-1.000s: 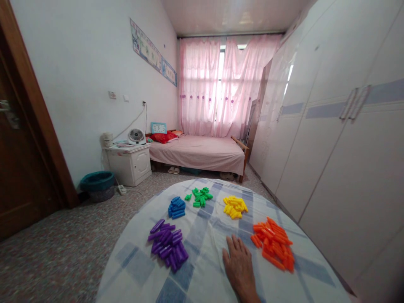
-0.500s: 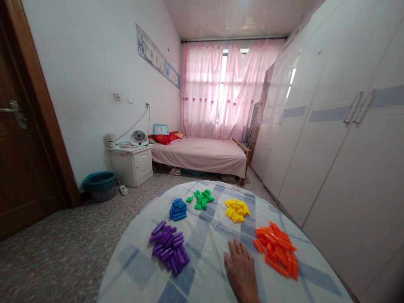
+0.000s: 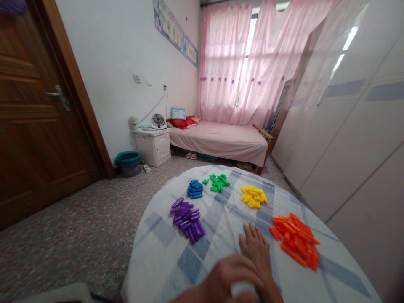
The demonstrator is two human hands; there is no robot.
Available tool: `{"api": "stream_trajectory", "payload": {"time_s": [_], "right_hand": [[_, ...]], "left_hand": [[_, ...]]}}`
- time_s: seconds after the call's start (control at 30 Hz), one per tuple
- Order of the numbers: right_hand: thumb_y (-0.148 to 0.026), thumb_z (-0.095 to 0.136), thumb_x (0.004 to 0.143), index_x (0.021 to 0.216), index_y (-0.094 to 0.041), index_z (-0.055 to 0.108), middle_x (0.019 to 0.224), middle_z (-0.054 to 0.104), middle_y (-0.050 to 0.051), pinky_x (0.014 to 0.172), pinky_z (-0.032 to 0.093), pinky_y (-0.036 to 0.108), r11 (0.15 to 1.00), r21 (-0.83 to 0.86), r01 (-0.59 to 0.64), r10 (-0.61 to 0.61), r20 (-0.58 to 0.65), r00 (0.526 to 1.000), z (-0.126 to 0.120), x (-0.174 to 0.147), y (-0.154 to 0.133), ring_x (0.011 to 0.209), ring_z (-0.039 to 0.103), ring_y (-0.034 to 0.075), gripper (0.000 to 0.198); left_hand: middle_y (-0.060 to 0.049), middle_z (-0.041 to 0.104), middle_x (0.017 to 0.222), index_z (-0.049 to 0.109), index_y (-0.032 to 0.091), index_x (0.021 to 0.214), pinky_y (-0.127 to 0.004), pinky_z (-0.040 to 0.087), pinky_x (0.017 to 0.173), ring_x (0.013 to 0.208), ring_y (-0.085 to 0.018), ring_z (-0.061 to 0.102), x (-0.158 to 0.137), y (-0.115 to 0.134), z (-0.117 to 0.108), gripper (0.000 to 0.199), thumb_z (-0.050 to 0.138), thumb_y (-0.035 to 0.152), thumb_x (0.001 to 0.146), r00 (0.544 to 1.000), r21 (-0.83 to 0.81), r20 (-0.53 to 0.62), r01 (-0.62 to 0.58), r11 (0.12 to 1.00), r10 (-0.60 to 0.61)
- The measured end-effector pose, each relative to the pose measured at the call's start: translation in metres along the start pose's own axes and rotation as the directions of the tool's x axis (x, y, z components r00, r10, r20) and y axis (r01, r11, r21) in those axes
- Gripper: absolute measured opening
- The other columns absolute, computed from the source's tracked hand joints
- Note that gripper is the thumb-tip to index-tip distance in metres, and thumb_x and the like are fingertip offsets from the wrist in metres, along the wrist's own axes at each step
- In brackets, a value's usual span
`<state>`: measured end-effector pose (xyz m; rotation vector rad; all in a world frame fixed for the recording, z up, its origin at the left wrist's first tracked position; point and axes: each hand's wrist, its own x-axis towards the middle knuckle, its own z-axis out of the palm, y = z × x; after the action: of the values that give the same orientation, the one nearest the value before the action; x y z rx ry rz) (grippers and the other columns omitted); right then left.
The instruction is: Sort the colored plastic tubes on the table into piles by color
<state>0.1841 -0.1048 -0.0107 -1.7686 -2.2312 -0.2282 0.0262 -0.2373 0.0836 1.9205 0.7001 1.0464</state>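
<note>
My right hand (image 3: 256, 248) lies palm down on the tablecloth with its fingers stretched out, holding nothing. To its right is a pile of orange plastic pieces (image 3: 296, 240), short and tube-like. My left hand (image 3: 229, 273) is at the bottom of the view, curled and blurred, in front of my right forearm. A pale patch shows inside its curl; I cannot make out whether it is cloth or a held thing. Purple pieces (image 3: 187, 221) lie in a heap to the left. Beyond them are heaps of blue pieces (image 3: 195, 189), green pieces (image 3: 220, 183) and yellow pieces (image 3: 254, 196).
The round table (image 3: 158, 263) wears a blue-and-white checked cloth. Past it stand a bed (image 3: 221, 139), a white cabinet (image 3: 154, 147) with a fan (image 3: 158, 120), and a teal bin (image 3: 128, 159). Wardrobes (image 3: 350, 139) line the right side; a brown door (image 3: 41, 147) is at left.
My left hand has come into view from the bottom, near my right wrist. The view has turned left and tilted down. My right hand stays flat on the cloth, and the heaps look unchanged.
</note>
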Motion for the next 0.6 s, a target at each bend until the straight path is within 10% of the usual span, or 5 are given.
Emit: {"api": "stream_trajectory", "payload": {"time_s": [0.03, 0.1, 0.17, 0.33, 0.6], "right_hand": [[-0.034, 0.033, 0.092, 0.129, -0.013, 0.054, 0.138, 0.049, 0.014, 0.104, 0.028, 0.040, 1.000, 0.005, 0.006, -0.006, -0.009, 1.000, 0.002, 0.000, 0.001, 0.127, 0.042, 0.028, 0.048], [-0.035, 0.034, 0.091, 0.129, -0.013, 0.054, 0.137, 0.050, 0.013, 0.105, 0.027, 0.040, 1.000, 0.016, 0.010, -0.010, -0.020, 1.000, 0.006, -0.001, 0.004, 0.128, 0.042, 0.027, 0.048], [-0.035, 0.034, 0.091, 0.128, -0.014, 0.055, 0.137, 0.050, 0.013, 0.106, 0.027, 0.040, 0.999, 0.026, 0.018, -0.018, -0.020, 1.000, 0.009, -0.001, 0.007, 0.128, 0.042, 0.026, 0.047], [-0.034, 0.036, 0.090, 0.127, -0.014, 0.056, 0.138, 0.050, 0.012, 0.107, 0.027, 0.040, 0.998, 0.054, 0.026, -0.026, -0.015, 1.000, 0.011, -0.002, 0.011, 0.129, 0.041, 0.026, 0.047], [-0.034, 0.037, 0.089, 0.127, -0.014, 0.056, 0.139, 0.049, 0.011, 0.107, 0.027, 0.040, 0.998, 0.064, 0.013, -0.014, 0.013, 1.000, 0.003, -0.002, 0.009, 0.130, 0.041, 0.026, 0.047]], "left_hand": [[-0.010, 0.052, 0.130, 0.053, 0.031, 0.125, -0.045, 0.045, 0.099, 0.123, -0.025, 0.048, -0.003, -0.012, -0.030, 0.037, 0.034, 0.040, 0.095, 0.984, 0.057, -0.164, 0.075, 0.996, -0.065], [-0.008, 0.056, 0.127, 0.060, 0.028, 0.118, -0.045, 0.040, 0.105, 0.121, -0.024, 0.050, -0.013, -0.041, -0.093, 0.038, 0.034, 0.040, 0.093, 0.759, 0.318, -0.644, 0.375, 0.871, -0.092], [-0.009, 0.052, 0.133, 0.060, 0.021, 0.118, -0.045, 0.031, 0.112, 0.128, -0.025, 0.043, -0.028, -0.071, -0.149, 0.042, 0.036, 0.042, 0.091, 0.611, 0.443, -0.792, 0.567, 0.694, 0.006], [-0.006, 0.056, 0.132, 0.057, 0.022, 0.121, -0.045, 0.023, 0.114, 0.129, -0.022, 0.043, -0.057, -0.130, -0.209, 0.041, 0.032, 0.038, 0.092, 0.698, 0.535, -0.693, 0.665, 0.521, -0.180], [-0.008, 0.056, 0.131, 0.055, 0.018, 0.124, -0.040, 0.030, 0.111, 0.125, -0.021, 0.046, -0.018, -0.138, -0.159, 0.045, 0.032, 0.041, 0.093, 0.673, 0.426, -0.709, 0.648, 0.631, -0.213]]}}
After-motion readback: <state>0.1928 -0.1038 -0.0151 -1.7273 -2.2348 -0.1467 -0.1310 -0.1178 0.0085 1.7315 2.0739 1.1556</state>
